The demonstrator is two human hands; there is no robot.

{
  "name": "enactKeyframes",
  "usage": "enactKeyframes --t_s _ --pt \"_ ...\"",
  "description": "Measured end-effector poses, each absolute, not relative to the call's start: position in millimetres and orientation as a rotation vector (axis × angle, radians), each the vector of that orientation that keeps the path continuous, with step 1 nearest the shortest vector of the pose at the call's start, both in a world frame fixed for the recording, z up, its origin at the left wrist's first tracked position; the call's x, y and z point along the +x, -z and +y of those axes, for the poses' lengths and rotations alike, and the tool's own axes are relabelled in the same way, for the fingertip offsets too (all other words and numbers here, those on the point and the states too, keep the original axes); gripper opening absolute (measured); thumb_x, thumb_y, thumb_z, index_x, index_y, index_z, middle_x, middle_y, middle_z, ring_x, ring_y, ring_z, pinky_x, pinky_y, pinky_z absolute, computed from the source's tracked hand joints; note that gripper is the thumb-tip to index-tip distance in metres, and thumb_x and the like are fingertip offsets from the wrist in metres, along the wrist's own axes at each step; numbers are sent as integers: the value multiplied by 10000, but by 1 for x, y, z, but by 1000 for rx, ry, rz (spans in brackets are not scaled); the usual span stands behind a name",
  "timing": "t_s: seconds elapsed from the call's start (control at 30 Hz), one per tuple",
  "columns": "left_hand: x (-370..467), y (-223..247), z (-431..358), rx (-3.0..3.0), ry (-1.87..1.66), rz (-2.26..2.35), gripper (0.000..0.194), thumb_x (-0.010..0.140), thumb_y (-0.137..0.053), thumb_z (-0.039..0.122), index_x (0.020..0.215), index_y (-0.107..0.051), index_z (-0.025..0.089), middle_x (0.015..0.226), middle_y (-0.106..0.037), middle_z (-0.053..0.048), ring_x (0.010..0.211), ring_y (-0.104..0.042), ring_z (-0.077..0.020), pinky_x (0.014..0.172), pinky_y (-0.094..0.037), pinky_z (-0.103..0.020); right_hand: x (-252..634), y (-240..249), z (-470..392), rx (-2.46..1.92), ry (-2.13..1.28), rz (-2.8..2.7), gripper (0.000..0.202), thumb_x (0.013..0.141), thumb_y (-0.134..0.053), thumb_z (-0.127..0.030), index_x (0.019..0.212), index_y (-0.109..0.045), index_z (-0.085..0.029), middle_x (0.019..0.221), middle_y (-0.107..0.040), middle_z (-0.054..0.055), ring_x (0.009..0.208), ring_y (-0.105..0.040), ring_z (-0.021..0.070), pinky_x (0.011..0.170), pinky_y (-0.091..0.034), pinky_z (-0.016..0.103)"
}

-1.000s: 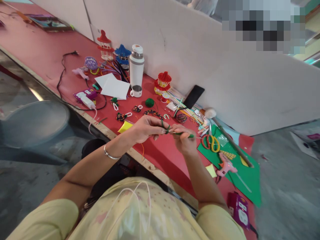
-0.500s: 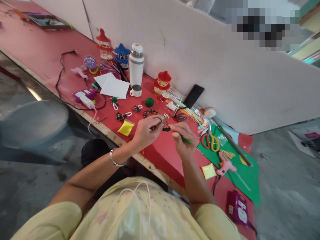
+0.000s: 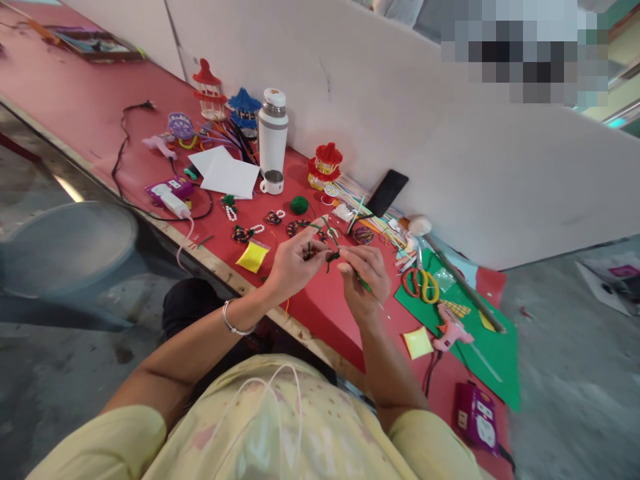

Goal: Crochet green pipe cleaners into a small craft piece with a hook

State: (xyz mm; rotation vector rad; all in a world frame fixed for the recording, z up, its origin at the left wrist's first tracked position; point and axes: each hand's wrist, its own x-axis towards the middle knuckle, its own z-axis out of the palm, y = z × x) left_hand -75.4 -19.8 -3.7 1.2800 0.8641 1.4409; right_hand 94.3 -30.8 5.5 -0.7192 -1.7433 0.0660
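Note:
My left hand (image 3: 294,265) is closed in a pinch on a small dark green crochet piece (image 3: 333,256), with its index finger raised. Green yarn (image 3: 331,230) loops over that finger and slants down to the piece. A crochet hook (image 3: 363,282) with a green handle lies in the closed fingers of my right hand (image 3: 369,270); its thin rear end sticks out below. The hook's tip is hidden near the piece. Beyond my hands sits a green yarn ball (image 3: 299,205). A multicoloured braided ring (image 3: 295,228) lies partly behind my left fingers.
On the red table (image 3: 325,303) are beaded trinkets (image 3: 243,233), a yellow packet (image 3: 253,256), a white thermos (image 3: 273,137), a cup (image 3: 273,181) and a black phone (image 3: 388,193). To the right lie scissors (image 3: 421,285) and a pink glue gun (image 3: 453,328). A white partition (image 3: 400,120) stands behind.
My left index finger has risen and straightened, stretching the green yarn higher. My right hand has turned slightly and shifted a little left, with the hook's rear end now showing.

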Motion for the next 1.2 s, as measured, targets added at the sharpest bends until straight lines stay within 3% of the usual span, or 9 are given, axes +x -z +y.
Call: enactKeyframes --t_s 0.2,0.3,0.47,0.63,0.77,0.97,1.0,1.07,1.2 --pt "-81 -1 -16 1418 -1569 999 242 887 -791 369 1010 -783 160 1095 -797 -106 629 -609 -97 552 -471 -227 92 -5 -32 -776 -136 -1660 186 979 -730 -290 1145 -809 -316 1016 -844 56 937 -769 230 871 -635 451" --pt "-96 -7 -16 1545 -1595 1042 319 894 -788 381 670 -713 166 1113 -810 -138 781 -688 -150 603 -487 -235 99 -9 -31 -765 -406 -1575 147 978 -730 -380 1041 -843 -310 947 -847 47 889 -771 228 826 -634 430" --pt "-120 -8 -9 1227 -1447 957 367 955 -709 518 879 -828 179 742 -750 -64 440 -452 -77 401 -273 -234 123 -17 -25 -785 -757 -1295 213 920 -785 -489 881 -858 -293 877 -844 23 870 -780 197 828 -635 367" --pt "-128 5 -1 1950 -1451 1201 388 974 -681 518 839 -851 197 1228 -809 -141 871 -763 -203 757 -576 -318 144 -25 -19 -746 -841 -1089 256 836 -866 -522 823 -847 -267 839 -831 4 796 -768 142 713 -612 272" --pt "-123 18 -3 2228 -1143 1286 387 984 -666 512 1107 -859 200 1600 -595 -144 1225 -738 -307 993 -596 -421 146 -28 -19 -744 -880 -1040 273 819 -877 -532 817 -834 -262 831 -822 -10 774 -757 125 678 -603 250" --pt "-127 16 1 2175 -1261 1212 407 941 -713 583 828 -839 212 1507 -667 -129 1275 -674 -348 1169 -484 -580 138 -34 -22 -766 -904 -1048 290 802 -887 -534 803 -833 -248 813 -817 -1 725 -742 131 665 -618 264" --pt "-125 16 4 2080 -1363 1142 423 958 -684 595 843 -832 216 1502 -664 -121 1274 -666 -336 1183 -470 -592 136 -36 -22 -760 -919 -1051 287 806 -885 -532 807 -836 -249 812 -817 -3 712 -736 121 652 -611 249" --pt "-110 18 11 1808 -1510 881 509 994 -587 652 1237 -793 254 1718 -426 -111 1456 -534 -352 1128 -536 -547 131 -40 -21 -740 -940 -1052 294 803 -888 -537 808 -838 -248 808 -817 -7 700 -730 105 632 -599 219" --pt "-55 32 17 1447 -1242 363 759 930 -599 754 1622 -448 483 1847 -12 29 1652 -201 -444 910 -664 -499 121 -48 -14 -694 -944 -996 298 783 -903 -540 806 -826 -253 815 -803 -23 739 -743 102 668 -618 214"
